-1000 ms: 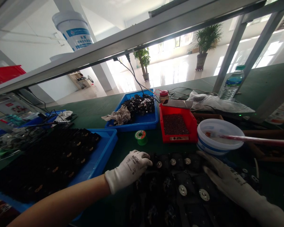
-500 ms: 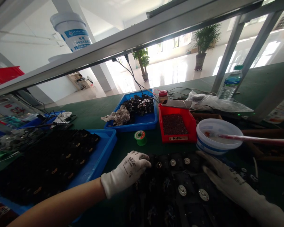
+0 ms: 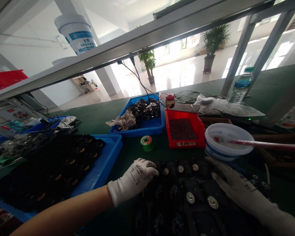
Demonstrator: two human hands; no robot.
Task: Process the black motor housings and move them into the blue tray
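A black holder packed with dark parts and round metal discs lies on the green bench right in front of me. My left hand, in a white glove, rests knuckles up on the holder's left end with its fingers curled onto the parts. My right hand, also gloved, lies flat and spread over the holder's right side, next to two silver discs. Neither hand visibly lifts anything.
A large blue tray of black parts sits at the left. Behind stand another blue tray, a red bin of small dark pieces, a green solder spool, a white tub with a red-handled tool and a water bottle.
Hardly anything differs: my left hand shifted slightly left and back right on the holder. My right hand stays flat in the same spot.
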